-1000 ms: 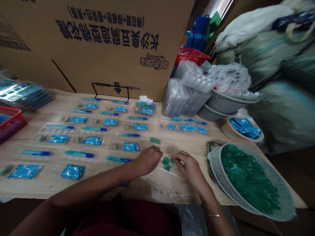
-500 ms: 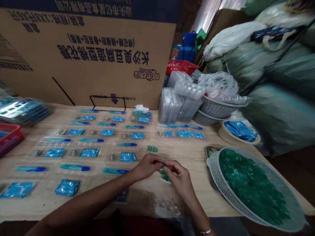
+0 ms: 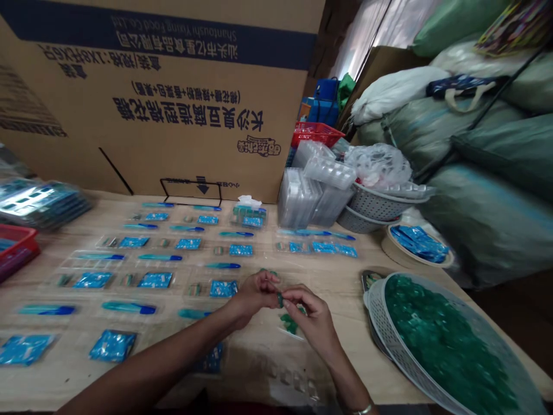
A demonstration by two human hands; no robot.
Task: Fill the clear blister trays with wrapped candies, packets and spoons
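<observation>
My left hand [image 3: 254, 297] and my right hand [image 3: 309, 316] meet in front of me over the table. A small glossy green piece [image 3: 280, 300] is pinched between their fingertips; its exact kind is hard to make out. More green pieces [image 3: 290, 324] lie in a little pile below my right hand, partly covered by it. Others [image 3: 271, 274] show just behind my left fingers. A clear plastic tray [image 3: 294, 377] with moulded hollows lies near the table's front edge. Under my left forearm is a blue packet [image 3: 211, 358], partly hidden.
Rows of clear trays holding blue packets [image 3: 156, 280] and blue pen-shaped items [image 3: 159, 257] cover the left. A large carton [image 3: 181, 144] stands behind. At right are a basket [image 3: 380, 323] of green pieces, a bowl [image 3: 391, 252] of blue packets and stacked clear trays [image 3: 298, 199].
My left hand has shifted slightly, now overlapping the green pieces behind it. The green piece at my fingertips shows more plainly, and the pile below is more exposed. The whole view has tilted upward a little.
</observation>
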